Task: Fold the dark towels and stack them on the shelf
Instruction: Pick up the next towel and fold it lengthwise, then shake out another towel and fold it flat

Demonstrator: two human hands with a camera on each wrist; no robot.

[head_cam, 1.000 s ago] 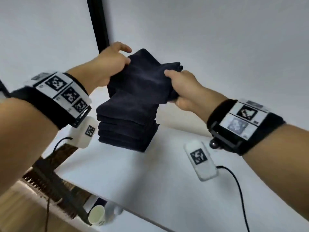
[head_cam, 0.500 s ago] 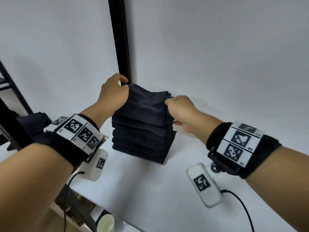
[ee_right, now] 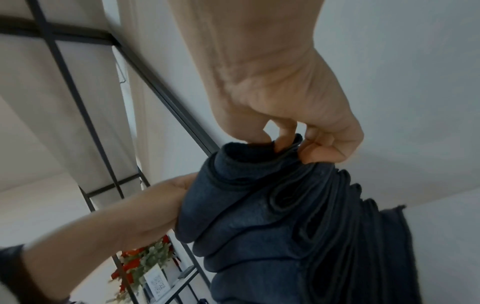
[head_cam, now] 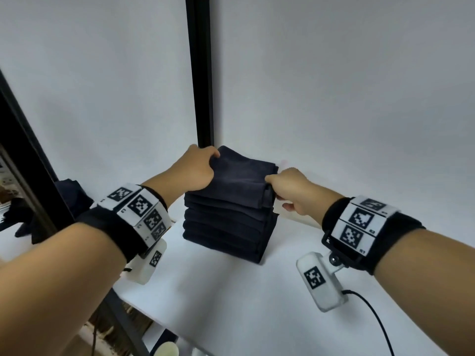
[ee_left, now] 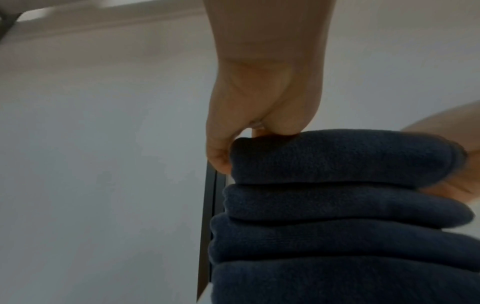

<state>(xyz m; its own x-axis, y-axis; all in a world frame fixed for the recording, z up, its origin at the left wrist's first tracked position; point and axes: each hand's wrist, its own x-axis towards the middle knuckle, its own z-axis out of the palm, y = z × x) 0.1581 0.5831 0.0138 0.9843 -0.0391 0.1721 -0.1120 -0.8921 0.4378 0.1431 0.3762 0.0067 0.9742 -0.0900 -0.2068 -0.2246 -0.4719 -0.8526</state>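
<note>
A stack of several folded dark navy towels point(head_cam: 226, 224) stands on the white shelf point(head_cam: 231, 299) near the back corner. The top towel point(head_cam: 241, 176) lies on the stack. My left hand point(head_cam: 203, 168) pinches its far left corner, seen close in the left wrist view as thumb and fingers point(ee_left: 259, 127) curled on the towel's edge point(ee_left: 337, 156). My right hand point(head_cam: 285, 186) pinches the right edge of the same towel; its fingers point(ee_right: 311, 144) grip the folded layers point(ee_right: 259, 160).
A black shelf post point(head_cam: 199, 73) rises right behind the stack against the white wall. More dark cloth point(head_cam: 69, 199) lies at the left beyond a black frame bar point(head_cam: 30, 155). A paper cup point(head_cam: 165, 352) stands below the shelf's front edge.
Both hands have carried the folded towel down onto the stack and still hold its two sides. The head view has tilted, so the stack sits lower in the picture.
</note>
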